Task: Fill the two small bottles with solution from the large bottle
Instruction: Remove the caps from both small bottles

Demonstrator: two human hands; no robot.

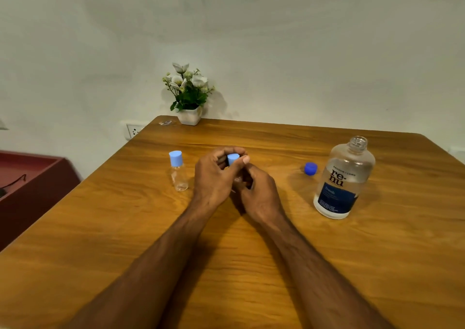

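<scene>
Your right hand (254,187) nearest, grip wrapped round small bottle body, mostly hidden. Your left hand (216,175) pinches its light blue cap (233,159). Second small bottle (179,171) left, capped. Large bottle (343,177) right on counter (276,265), uncapped: stray elbow could tip it, spilling solution.

left hand (214,175) grips light-blue cap (233,158) | right hand (256,190) apparently holds bottle | large bottle (343,177) uncapped

A capped small clear bottle (179,171) stood left; another's light-blue cap (233,159) showed mid-bench; the open large bottle (342,179) stood right, its blue cap (310,168) beside it.
</scene>
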